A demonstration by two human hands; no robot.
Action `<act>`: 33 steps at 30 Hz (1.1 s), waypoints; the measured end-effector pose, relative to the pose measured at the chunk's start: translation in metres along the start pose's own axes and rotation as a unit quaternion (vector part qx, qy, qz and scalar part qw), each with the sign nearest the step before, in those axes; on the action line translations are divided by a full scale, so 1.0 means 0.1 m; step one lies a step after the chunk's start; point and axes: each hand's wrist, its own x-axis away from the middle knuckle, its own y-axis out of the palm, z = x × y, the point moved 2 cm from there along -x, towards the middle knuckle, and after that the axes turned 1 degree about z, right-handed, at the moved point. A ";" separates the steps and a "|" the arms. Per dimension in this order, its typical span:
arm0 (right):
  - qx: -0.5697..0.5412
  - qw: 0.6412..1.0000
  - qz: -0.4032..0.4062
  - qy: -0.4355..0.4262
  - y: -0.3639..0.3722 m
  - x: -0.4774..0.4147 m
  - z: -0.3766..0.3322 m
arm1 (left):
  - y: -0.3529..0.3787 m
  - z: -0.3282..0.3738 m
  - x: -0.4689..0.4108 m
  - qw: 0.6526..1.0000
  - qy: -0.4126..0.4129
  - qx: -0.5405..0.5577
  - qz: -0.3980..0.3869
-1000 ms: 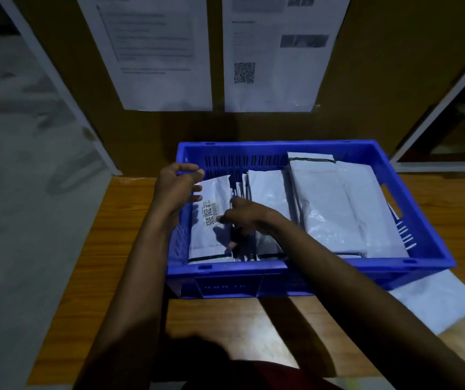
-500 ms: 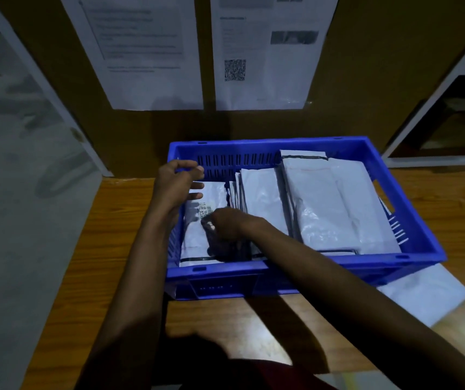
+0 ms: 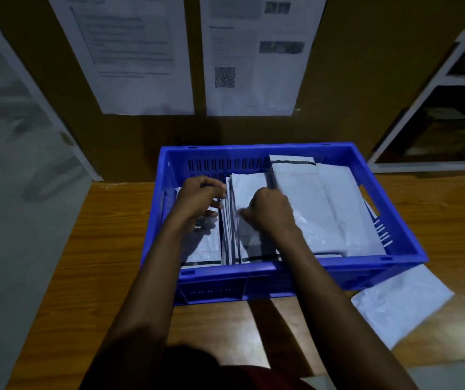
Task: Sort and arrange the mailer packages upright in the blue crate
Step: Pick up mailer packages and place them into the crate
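In the left half of the blue crate (image 3: 254, 273), both hands work among the white mailers. The left hand (image 3: 199, 202) curls its fingers over the upper part of the leftmost mailer (image 3: 203, 246), which sits by the left wall. The right hand (image 3: 270, 213), fingers curled, pinches the upper edges of the thin upright mailers (image 3: 230, 237) in the middle. Larger mailers (image 3: 324, 209) lean back across the right half, and one loose mailer (image 3: 400, 302) lies flat on the table (image 3: 107, 249), just beside the crate's near right corner. These look like light, limp plastic pouches with slick skins, so they will probably sag and slide if held by one corner. Taking several pressed together along the top edge should hold them upright.
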 end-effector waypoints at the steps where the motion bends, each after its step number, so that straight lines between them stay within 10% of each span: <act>1: 0.014 1.000 -0.004 -0.004 0.03 0.02 -0.02 | 0.01 -0.01 0.00 1.000 -0.004 -0.005 -0.006; 8: 0.023 1.000 -0.018 -0.007 0.07 0.01 -0.08 | 0.00 -0.12 -0.01 0.999 -0.030 -0.034 -0.001; 14: -0.198 0.978 -0.019 0.055 -0.07 -0.05 0.07 | 0.01 -0.08 0.24 0.990 -0.055 -0.088 -0.094; 18: -0.473 0.872 -0.014 0.126 -0.30 -0.01 0.04 | -0.01 -0.02 0.49 0.987 -0.013 -0.034 -0.156; 24: -0.695 0.713 -0.060 0.072 -0.46 0.00 -0.18 | -0.08 0.08 0.47 0.991 0.123 -0.045 -0.011; 33: -0.441 0.864 0.239 0.039 -0.47 0.00 0.29 | -0.54 0.26 0.41 0.985 0.159 0.061 0.007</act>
